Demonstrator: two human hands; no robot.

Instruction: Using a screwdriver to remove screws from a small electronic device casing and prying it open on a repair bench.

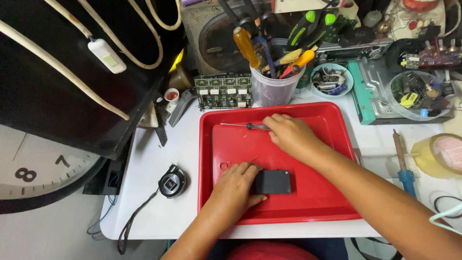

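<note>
Black plastic box lies closed in the near half of the red tray, no opening or removed part visible. Left hand rests flat against the box's left side, fingers together, steadying rather than pinching. Right hand, beyond the box, curls over the handle of a small screwdriver lying on the tray; whether it grips yet, cannot tell. Small metal ring sits left of the box. Beyond the tray: cup of tools, green circuit board. Judgement: early stage, box unopened, tool just being reached.
</note>
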